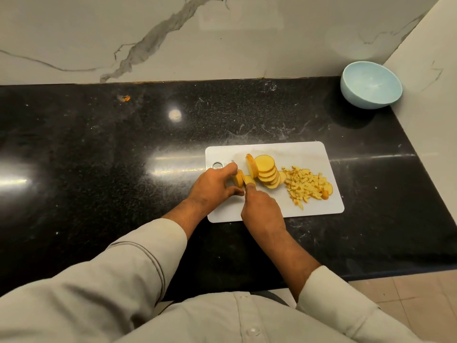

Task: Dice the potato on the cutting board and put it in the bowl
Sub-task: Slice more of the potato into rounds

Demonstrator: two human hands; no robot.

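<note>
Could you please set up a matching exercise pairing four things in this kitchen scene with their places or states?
Things:
1. bowl
2. diced pile
3. slices
4. left hand

Descriptions:
A. fanned out mid-board
B. far right corner of the counter
C. holds the uncut potato end
D. right part of the board

Pairs: 1-B, 2-D, 3-A, 4-C

You wear a pale beige button-front shirt [222, 318]; its long sleeves [128, 263] are pushed up your forearms, a dark seam line curving across the left one.
</note>
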